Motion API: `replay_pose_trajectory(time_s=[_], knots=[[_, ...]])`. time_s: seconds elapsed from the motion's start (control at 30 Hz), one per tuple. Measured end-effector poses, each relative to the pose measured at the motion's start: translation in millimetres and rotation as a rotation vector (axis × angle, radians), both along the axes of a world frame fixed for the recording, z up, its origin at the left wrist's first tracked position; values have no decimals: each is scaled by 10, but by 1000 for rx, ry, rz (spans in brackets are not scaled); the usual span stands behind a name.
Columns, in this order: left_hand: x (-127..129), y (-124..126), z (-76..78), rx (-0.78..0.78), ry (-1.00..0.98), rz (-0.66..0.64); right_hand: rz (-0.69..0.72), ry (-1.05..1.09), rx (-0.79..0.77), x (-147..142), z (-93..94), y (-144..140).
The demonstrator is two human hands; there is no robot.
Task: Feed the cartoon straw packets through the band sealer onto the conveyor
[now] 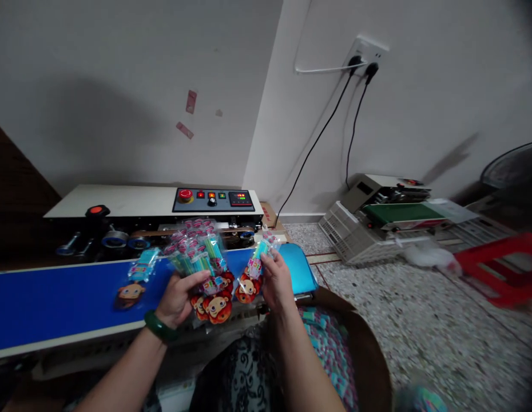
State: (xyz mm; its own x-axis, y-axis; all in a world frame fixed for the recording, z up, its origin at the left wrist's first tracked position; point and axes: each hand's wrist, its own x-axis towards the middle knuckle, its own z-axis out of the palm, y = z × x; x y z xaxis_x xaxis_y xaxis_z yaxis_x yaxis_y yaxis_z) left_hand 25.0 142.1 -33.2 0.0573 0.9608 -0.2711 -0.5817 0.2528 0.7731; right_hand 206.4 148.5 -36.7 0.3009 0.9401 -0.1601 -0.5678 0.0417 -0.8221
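Note:
My left hand [179, 298], with a green bangle at its wrist, grips a bunch of clear plastic packets [203, 263]. Each packet shows turquoise sticks and a printed cartoon head with reddish hair. Between the fingers and thumb of my right hand [275, 279] is a single packet [251, 274] of the same kind, a little apart from the bunch. Another packet [137, 276] lies by itself on the blue conveyor belt [68, 303], left of my left hand. Both hands are over the belt's near side, in front of the sealing machine [120, 201].
The machine's control panel [214, 200] carries a red knob and lit digits. Below my right arm, a round container [369, 366] holds many packets. A second machine [399, 212] rests on white crates [347, 234] at right, near a red plastic stool [501, 269]. Black cables [320, 137] hang from a wall socket.

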Motion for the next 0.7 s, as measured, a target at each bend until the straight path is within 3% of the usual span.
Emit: replay_pose_trajectory(time_s=[0.13,0.33,0.5,0.7], knots=[[-21,-1,24,12,-20,5,-25,-31,-103,232,-115,40],[-42,-13,51,-5,-39,-18,-132,-298,-257,496,-357,263],[-49,-29,54,-9,-36,-52,-229,-459,-321,472,-478,451],[-72,-29,79,-5,-26,-42,-174,-535,-299,304,-493,623]])
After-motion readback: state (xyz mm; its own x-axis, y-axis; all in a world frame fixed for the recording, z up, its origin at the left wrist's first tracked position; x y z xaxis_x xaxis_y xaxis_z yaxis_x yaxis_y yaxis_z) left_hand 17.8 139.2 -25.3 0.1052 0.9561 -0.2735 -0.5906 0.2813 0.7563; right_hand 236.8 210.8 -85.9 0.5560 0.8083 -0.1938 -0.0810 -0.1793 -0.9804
